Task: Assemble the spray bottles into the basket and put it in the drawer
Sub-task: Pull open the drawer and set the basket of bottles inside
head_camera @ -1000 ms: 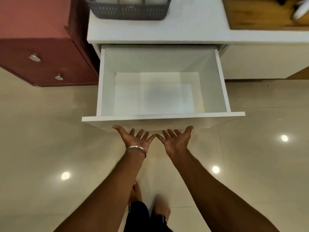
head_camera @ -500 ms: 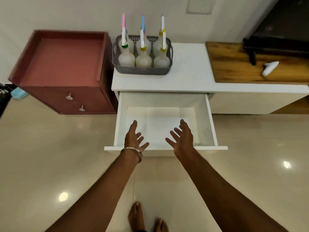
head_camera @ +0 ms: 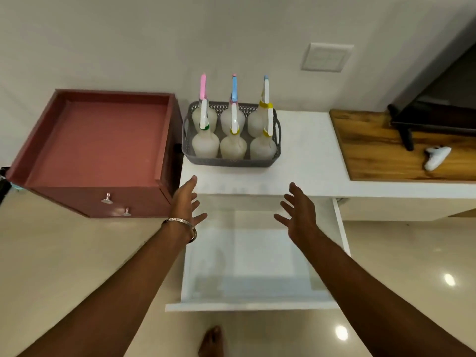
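A grey plastic basket (head_camera: 231, 161) stands on the white counter (head_camera: 306, 155) and holds several translucent white spray bottles (head_camera: 205, 144) with coloured nozzles. Below the counter a white drawer (head_camera: 252, 304) is pulled out, with nothing inside. My left hand (head_camera: 186, 202), with a bracelet on its wrist, and my right hand (head_camera: 297, 211) are both raised over the drawer with fingers spread, a little short of the basket. Neither hand holds anything.
A red cabinet (head_camera: 103, 140) with two knobs stands left of the counter, close to the basket. A wooden board (head_camera: 386, 153) at the right carries a white controller (head_camera: 436, 157) and a dark object's stand (head_camera: 407, 137). My bare foot (head_camera: 211, 341) is on the tiled floor.
Both hands left the drawer's front edge and rose forward over the open drawer toward the basket. The view tilted up, bringing the basket and bottles into sight.
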`<move>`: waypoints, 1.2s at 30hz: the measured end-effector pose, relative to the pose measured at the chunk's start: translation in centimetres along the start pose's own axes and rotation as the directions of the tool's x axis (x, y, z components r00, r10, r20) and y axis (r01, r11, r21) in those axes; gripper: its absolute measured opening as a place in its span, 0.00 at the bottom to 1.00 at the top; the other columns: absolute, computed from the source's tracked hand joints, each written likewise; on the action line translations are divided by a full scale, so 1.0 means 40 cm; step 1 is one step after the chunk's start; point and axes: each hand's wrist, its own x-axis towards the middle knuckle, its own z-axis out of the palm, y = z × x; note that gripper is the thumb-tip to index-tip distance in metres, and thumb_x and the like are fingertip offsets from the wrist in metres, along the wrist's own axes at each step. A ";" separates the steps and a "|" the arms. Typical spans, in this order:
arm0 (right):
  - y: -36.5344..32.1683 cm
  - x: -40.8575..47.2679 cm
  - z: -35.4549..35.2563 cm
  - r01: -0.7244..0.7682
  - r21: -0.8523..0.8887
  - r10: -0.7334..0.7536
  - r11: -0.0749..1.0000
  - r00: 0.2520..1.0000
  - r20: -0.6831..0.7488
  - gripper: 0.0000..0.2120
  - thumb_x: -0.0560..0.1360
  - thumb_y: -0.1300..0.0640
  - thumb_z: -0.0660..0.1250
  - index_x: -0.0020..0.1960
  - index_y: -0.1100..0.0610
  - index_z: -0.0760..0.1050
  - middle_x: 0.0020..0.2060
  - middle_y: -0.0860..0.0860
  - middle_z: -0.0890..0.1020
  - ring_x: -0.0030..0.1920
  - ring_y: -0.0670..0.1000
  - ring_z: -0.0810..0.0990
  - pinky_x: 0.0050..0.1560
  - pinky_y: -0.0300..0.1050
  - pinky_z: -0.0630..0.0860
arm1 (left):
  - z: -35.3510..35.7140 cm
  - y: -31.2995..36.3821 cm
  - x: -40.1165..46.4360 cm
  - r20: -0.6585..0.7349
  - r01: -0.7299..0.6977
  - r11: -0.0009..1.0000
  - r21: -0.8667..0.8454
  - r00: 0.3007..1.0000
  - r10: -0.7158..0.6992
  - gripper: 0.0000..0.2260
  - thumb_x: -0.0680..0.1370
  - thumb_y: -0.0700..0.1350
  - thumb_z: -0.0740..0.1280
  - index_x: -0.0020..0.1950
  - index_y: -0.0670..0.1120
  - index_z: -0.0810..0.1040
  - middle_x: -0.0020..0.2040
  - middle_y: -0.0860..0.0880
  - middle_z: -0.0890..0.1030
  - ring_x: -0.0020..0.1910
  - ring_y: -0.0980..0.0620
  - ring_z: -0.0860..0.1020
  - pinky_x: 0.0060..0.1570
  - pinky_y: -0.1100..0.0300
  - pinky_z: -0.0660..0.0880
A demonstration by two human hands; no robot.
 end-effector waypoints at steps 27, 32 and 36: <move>-0.303 0.592 0.312 0.056 -0.325 -0.091 0.944 0.992 -0.092 0.09 0.74 0.51 0.66 0.44 0.56 0.80 0.41 0.52 0.81 0.45 0.54 0.80 0.50 0.51 0.77 | 0.173 0.403 0.641 -0.200 -0.072 0.947 0.313 0.970 0.140 0.06 0.78 0.44 0.63 0.46 0.41 0.75 0.38 0.46 0.76 0.45 0.46 0.74 0.41 0.57 0.72; -0.281 0.613 0.302 0.138 -0.462 -0.162 0.876 0.987 -0.012 0.08 0.74 0.62 0.65 0.39 0.57 0.80 0.40 0.58 0.81 0.42 0.56 0.79 0.45 0.49 0.76 | 0.170 0.381 0.665 -0.226 -0.036 0.921 0.387 0.965 0.133 0.07 0.77 0.38 0.62 0.45 0.41 0.80 0.40 0.43 0.81 0.39 0.45 0.76 0.40 0.58 0.76; -0.269 0.613 0.301 0.184 -0.476 -0.218 0.860 0.976 -0.017 0.14 0.80 0.56 0.64 0.36 0.54 0.79 0.37 0.56 0.80 0.41 0.56 0.78 0.45 0.50 0.76 | 0.169 0.366 0.670 -0.195 -0.093 0.879 0.467 0.959 0.205 0.13 0.78 0.34 0.59 0.58 0.37 0.79 0.50 0.37 0.80 0.46 0.42 0.78 0.49 0.52 0.79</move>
